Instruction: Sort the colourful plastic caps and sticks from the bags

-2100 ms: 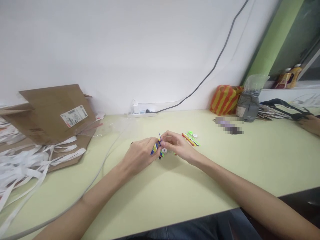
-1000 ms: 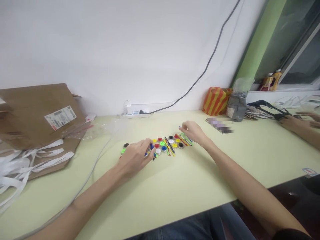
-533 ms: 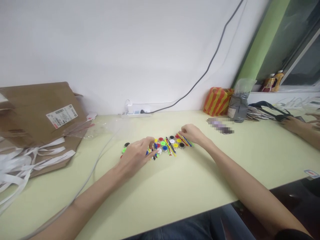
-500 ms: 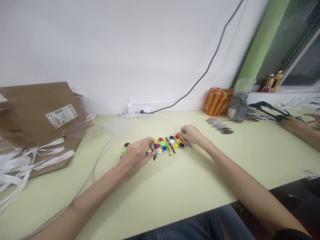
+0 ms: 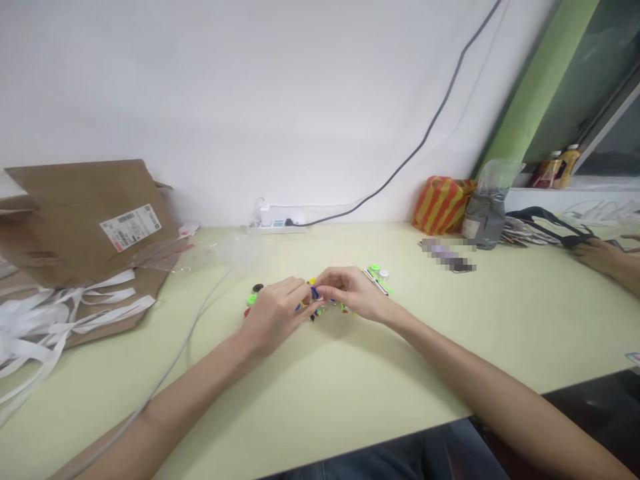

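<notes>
Both my hands meet above a cluster of small coloured plastic pieces on the table. My left hand point(image 5: 280, 303) is closed, thumb and fingers pinching a small blue piece point(image 5: 315, 292). From the other side, my right hand point(image 5: 350, 293) reaches the same spot with thumb and fingertips together at the blue piece; whatever is between them is too small to make out. Under and around the hands lie round discs, among them a black disc point(image 5: 258, 288) and a green disc point(image 5: 375, 267). Slim pointed strips point(image 5: 376, 281) lie right of my right hand. The hands hide most of the cluster.
A cardboard box point(image 5: 75, 220) and white straps point(image 5: 35, 327) occupy the left side, with a pale cable point(image 5: 185, 340) nearby. A power strip point(image 5: 280, 229) sits along the wall. A phone point(image 5: 447, 257), a striped bag point(image 5: 443, 207) and another person's hand point(image 5: 597, 257) are right.
My right hand has moved left from the coloured strips to meet my left hand at the blue piece. My left hand stays nearly in place. The view has shifted slightly.
</notes>
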Demonstrator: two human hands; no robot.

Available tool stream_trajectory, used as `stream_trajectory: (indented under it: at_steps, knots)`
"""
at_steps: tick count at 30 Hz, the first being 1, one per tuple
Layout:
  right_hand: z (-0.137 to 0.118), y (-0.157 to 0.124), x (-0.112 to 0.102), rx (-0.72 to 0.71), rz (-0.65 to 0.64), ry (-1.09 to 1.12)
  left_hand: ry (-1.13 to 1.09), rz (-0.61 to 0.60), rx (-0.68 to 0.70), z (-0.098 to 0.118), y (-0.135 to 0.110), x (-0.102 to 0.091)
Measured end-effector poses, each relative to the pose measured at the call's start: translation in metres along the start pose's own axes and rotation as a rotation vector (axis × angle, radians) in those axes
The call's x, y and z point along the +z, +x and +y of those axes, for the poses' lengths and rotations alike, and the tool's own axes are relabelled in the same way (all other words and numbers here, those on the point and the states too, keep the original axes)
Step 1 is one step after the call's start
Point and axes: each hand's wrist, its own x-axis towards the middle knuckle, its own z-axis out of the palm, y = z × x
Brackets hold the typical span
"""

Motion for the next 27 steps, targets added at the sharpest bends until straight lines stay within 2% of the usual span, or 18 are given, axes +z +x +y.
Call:
stream_trajectory:
  at_steps: [2, 5, 8, 11, 13, 16, 17, 19, 21, 23, 25, 27]
  knots:
    - [0.000, 0.000, 0.010, 0.064, 0.052, 0.111, -0.025, 0.030, -0.014, 0.001, 0.000, -0.001]
    - [-0.001, -0.003, 0.012, 0.126, 0.085, 0.238, -0.058, 0.054, -0.016, 0.005, 0.001, -0.004]
    - [-0.001, -0.004, 0.010, 0.118, 0.068, 0.278, -0.072, 0.055, 0.015, 0.008, 0.002, -0.008]
    - [0.000, -0.001, 0.002, 0.061, 0.063, 0.224, -0.037, 0.018, 0.022, 0.009, 0.003, -0.009]
    - [-0.001, 0.001, -0.012, -0.005, 0.113, 0.034, -0.002, -0.025, 0.023, 0.010, 0.004, -0.008]
    - [-0.002, -0.001, -0.051, -0.058, 0.294, -0.564, 0.051, -0.079, 0.018, 0.011, 0.006, -0.008]
    - [-0.002, -0.004, -0.067, -0.016, 0.346, -0.774, 0.066, -0.087, 0.016, 0.011, 0.006, -0.007]
    - [0.000, -0.011, -0.098, 0.178, 0.344, -1.061, 0.086, -0.087, 0.015, 0.011, 0.006, -0.007]
    - [0.005, -0.018, -0.123, 0.410, 0.240, -1.182, 0.090, -0.085, 0.012, 0.010, 0.007, -0.006]
    - [0.011, -0.023, -0.138, 0.568, 0.103, -1.185, 0.086, -0.089, 0.003, 0.010, 0.007, -0.006]
    - [0.017, -0.026, -0.142, 0.634, 0.007, -1.150, 0.079, -0.096, -0.003, 0.010, 0.007, -0.005]
    - [0.022, -0.025, -0.140, 0.642, -0.026, -1.129, 0.072, -0.108, -0.003, 0.010, 0.008, -0.005]
